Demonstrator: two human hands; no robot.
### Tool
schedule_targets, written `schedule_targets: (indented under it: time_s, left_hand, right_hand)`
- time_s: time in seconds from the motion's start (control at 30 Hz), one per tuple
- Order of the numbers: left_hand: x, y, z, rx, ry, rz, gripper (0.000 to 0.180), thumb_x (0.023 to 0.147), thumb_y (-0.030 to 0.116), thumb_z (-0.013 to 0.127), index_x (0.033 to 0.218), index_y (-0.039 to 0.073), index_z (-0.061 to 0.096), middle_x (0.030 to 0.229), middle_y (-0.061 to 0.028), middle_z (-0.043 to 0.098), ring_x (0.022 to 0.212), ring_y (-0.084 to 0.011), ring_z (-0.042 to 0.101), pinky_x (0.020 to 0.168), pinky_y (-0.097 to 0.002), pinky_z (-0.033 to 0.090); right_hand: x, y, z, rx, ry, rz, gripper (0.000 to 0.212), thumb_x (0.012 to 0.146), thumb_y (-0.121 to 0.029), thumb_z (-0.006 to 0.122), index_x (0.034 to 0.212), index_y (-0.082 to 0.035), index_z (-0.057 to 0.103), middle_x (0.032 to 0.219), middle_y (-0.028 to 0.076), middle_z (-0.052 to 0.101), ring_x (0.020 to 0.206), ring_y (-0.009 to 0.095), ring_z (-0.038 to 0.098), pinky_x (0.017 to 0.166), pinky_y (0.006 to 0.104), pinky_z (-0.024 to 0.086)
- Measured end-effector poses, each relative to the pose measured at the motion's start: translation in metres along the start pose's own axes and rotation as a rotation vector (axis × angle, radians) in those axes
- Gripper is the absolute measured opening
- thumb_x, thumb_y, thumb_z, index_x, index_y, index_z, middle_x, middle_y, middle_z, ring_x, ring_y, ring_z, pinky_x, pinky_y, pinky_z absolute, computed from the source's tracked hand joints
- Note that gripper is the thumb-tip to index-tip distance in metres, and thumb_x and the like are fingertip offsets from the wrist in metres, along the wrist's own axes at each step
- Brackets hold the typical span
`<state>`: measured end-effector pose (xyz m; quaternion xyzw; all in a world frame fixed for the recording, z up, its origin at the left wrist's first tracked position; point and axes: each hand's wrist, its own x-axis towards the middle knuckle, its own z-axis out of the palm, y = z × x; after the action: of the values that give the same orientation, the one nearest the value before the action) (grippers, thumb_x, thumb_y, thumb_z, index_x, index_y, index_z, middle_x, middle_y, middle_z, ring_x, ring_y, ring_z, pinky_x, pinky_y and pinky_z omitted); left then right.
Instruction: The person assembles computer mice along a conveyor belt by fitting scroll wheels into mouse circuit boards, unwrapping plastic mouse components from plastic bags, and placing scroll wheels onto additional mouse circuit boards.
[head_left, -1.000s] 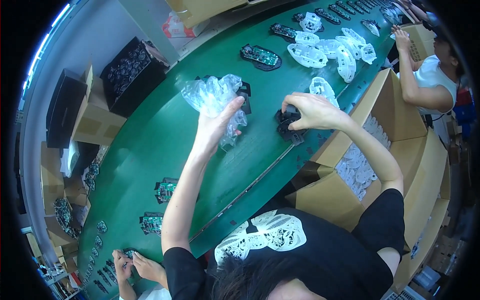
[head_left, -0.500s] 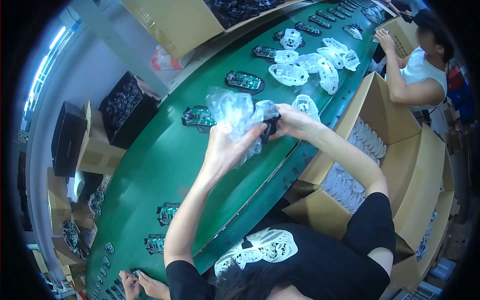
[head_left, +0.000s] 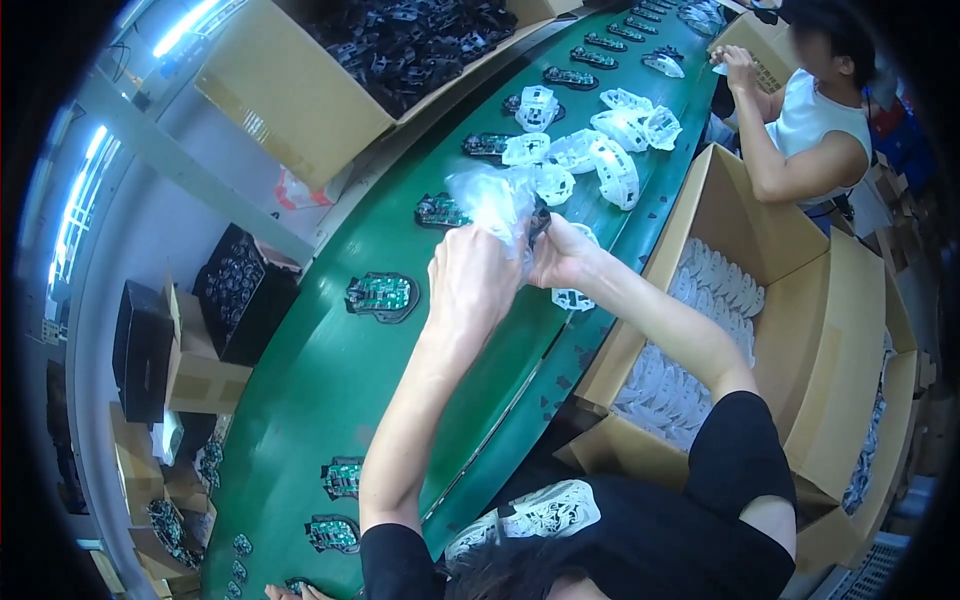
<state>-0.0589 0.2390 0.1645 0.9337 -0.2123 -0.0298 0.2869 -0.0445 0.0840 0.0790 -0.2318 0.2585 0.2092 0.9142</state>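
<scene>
Above the belt (head_left: 300, 410), left hand (head_left: 478, 275) closed round clear plastic (head_left: 490, 200), right hand (head_left: 562, 255) round dark part (head_left: 540, 218).

The green surface (head_left: 290, 430) carries circuit boards (head_left: 383, 294), white shells (head_left: 613, 172) at far right, and possibly smaller boards (head_left: 241, 545) near left.

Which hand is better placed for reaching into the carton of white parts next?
Probably the right hand: it's nearer the carton, though seemingly holding a dark part; the left hand holds clear plastic.
</scene>
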Motion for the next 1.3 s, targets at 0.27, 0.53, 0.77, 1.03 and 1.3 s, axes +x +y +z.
schedule_targets:
  time_s: [0.27, 0.53, 0.77, 1.03, 1.3]
  left_hand:
    - [0.016, -0.015, -0.017, -0.213, 0.233, 0.082, 0.041, 0.105, 0.034, 0.053, 0.115, -0.004, 0.064, 0.073, -0.019, 0.066, 0.061, -0.0227, 0.068, 0.054, -0.0392, 0.053]
    - [0.011, -0.049, -0.025, -0.648, 0.376, -0.156, 0.043, 0.104, 0.038, 0.055, 0.124, 0.001, 0.062, 0.094, -0.0134, 0.07, 0.069, -0.0197, 0.066, 0.049, -0.0332, 0.054]
    - [-0.089, -0.133, -0.065, -0.622, 0.316, -0.557, 0.058, 0.102, 0.048, 0.055, 0.139, 0.004, 0.053, 0.107, -0.0142, 0.07, 0.071, -0.015, 0.063, 0.045, -0.0261, 0.048]
    - [-0.182, -0.171, -0.058, -0.583, 0.503, -0.853, 0.06, 0.101, 0.05, 0.054, 0.137, 0.002, 0.053, 0.1, -0.0136, 0.068, 0.064, -0.0155, 0.062, 0.043, -0.0261, 0.046]
    - [-0.204, -0.194, -0.052, -0.639, 0.628, -0.885, 0.061, 0.098, 0.05, 0.061, 0.137, 0.004, 0.054, 0.099, -0.0108, 0.067, 0.06, -0.0128, 0.058, 0.041, -0.0239, 0.042]
  right_hand:
    - [0.015, -0.015, -0.004, 0.099, -0.123, 0.048, 0.034, 0.1, -0.032, 0.051, 0.115, -0.005, 0.066, 0.109, 0.012, 0.071, 0.096, 0.028, 0.07, 0.085, 0.0455, 0.06]
    - [0.04, -0.066, -0.025, 0.272, -0.212, 0.095, 0.036, 0.094, -0.029, 0.06, 0.121, -0.006, 0.063, 0.114, 0.019, 0.067, 0.101, 0.037, 0.067, 0.083, 0.0512, 0.062]
    - [0.045, -0.236, -0.041, 0.36, -0.065, -0.303, 0.048, 0.091, -0.027, 0.067, 0.121, 0.01, 0.057, 0.113, 0.029, 0.062, 0.104, 0.044, 0.065, 0.087, 0.0497, 0.061]
    - [0.067, -0.38, -0.08, -0.152, 0.26, -0.664, 0.033, 0.105, -0.017, 0.035, 0.116, -0.012, 0.066, 0.117, 0.01, 0.07, 0.112, 0.031, 0.064, 0.1, 0.0579, 0.051]
    - [0.078, -0.383, -0.069, 0.207, 0.619, -0.884, 0.041, 0.101, -0.024, 0.052, 0.141, -0.016, 0.048, 0.152, 0.007, 0.041, 0.136, 0.036, 0.045, 0.1, 0.069, 0.048]
